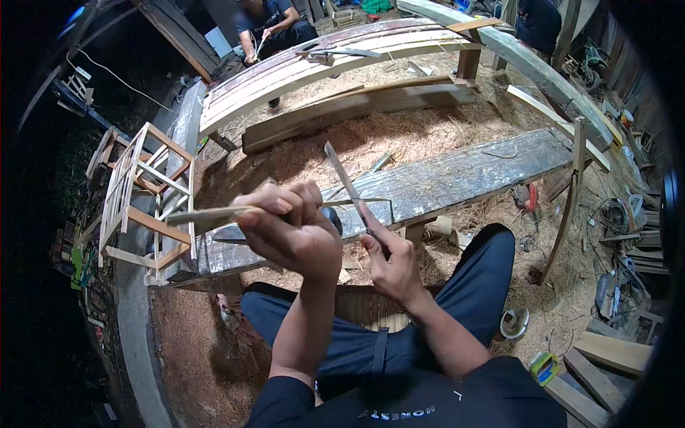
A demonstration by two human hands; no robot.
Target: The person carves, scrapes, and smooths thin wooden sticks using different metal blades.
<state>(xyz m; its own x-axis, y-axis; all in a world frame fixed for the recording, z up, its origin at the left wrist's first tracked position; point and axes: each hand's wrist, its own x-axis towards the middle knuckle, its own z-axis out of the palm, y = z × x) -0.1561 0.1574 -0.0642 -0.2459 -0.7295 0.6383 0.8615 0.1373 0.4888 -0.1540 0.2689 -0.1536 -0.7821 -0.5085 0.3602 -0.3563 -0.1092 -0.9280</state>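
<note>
Raised at the centre left, my left hand [289, 228] is closed round a thin wooden strip [207, 213] that points left. To its right my right hand [392, 262] grips a knife [344, 173], its long blade slanting up and to the left. The blade and the strip's left part are apart. Both hands are above the near side of a worn wooden bench [442, 182]. On the bench behind the hands lies another metal tool [377, 165], partly hidden.
A small slatted wooden frame [153, 189] stands on the bench's left end. Beyond are a long slatted piece [285, 71], a plank [357, 114] and a seated person [267, 28]. Wood shavings cover the floor. Wood offcuts [614, 353] lie at the lower right.
</note>
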